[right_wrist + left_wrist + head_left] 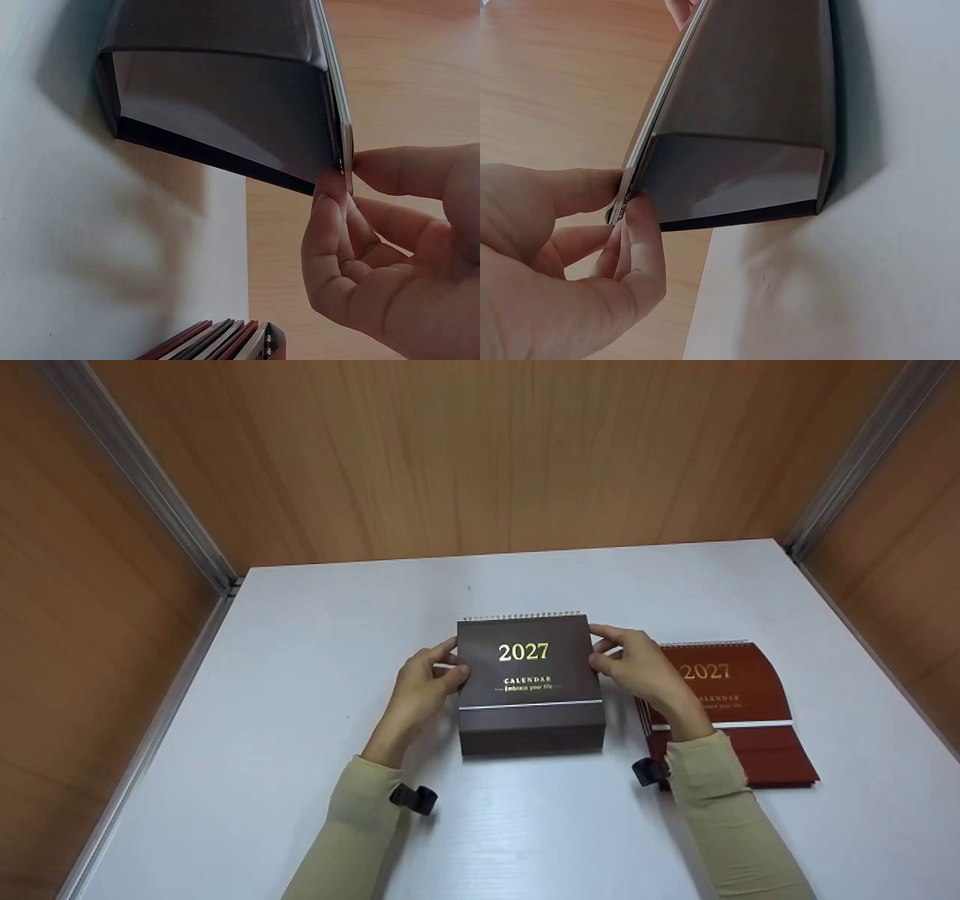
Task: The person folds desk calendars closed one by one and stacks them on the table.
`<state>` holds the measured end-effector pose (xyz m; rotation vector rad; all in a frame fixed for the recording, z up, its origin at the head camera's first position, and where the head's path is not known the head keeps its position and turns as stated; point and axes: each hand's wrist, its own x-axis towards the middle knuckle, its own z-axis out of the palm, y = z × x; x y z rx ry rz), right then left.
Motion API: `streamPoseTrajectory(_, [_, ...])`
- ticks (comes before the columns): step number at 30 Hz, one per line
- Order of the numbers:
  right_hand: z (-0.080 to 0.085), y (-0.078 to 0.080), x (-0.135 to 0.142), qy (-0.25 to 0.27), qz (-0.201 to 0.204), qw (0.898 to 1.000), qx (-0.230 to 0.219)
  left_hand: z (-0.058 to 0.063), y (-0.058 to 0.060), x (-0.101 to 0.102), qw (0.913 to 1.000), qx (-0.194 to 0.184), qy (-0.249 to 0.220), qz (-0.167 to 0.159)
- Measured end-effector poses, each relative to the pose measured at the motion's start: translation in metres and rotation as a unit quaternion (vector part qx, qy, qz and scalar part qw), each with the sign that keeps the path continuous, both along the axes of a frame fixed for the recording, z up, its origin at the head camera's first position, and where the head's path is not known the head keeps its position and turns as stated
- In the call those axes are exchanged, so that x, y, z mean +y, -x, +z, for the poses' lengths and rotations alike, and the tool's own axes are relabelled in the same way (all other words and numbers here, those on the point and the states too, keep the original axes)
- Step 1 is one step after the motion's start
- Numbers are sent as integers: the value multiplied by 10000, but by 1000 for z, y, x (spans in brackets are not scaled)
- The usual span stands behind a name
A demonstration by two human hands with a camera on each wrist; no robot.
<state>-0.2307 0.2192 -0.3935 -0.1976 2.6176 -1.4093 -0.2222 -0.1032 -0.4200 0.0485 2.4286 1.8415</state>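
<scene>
A dark brown 2027 desk calendar (529, 664) with gold lettering and a spiral along its top is held between both hands, its front leaning back. My left hand (424, 682) pinches the left edge of its pages and cover between thumb and fingers. On the opposite edge, my right hand (637, 664) pinches in the same way. The wrist views show the hollow, open-sided stand of the brown calendar (735, 180) behind the pages. Beside the right forearm lies a red 2027 desk calendar (765, 750), partly covered by that hand and wrist.
Both calendars are over a white table (300, 675). Wood-grain panels (480, 457) rise behind it and on both sides, with metal posts (142, 465) at the corners. Several page edges of the red calendar (217, 341) show low in the right wrist view.
</scene>
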Motion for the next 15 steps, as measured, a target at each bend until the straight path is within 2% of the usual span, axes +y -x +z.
streamPoseTrajectory(4, [-2, 1, -2, -177, -18, 9998, 51, -2, 0, -1, 10000, 53, 39, -18])
streamPoseTrajectory(10, [-5, 2, -3, -315, 14, 9994, 146, -3, 0, -2, 9999, -62, -37, -127])
streamPoseTrajectory(15, [-7, 2, -3, -321, 90, 9994, 126, -6, 1, -2, 9999, -108, 25, -77])
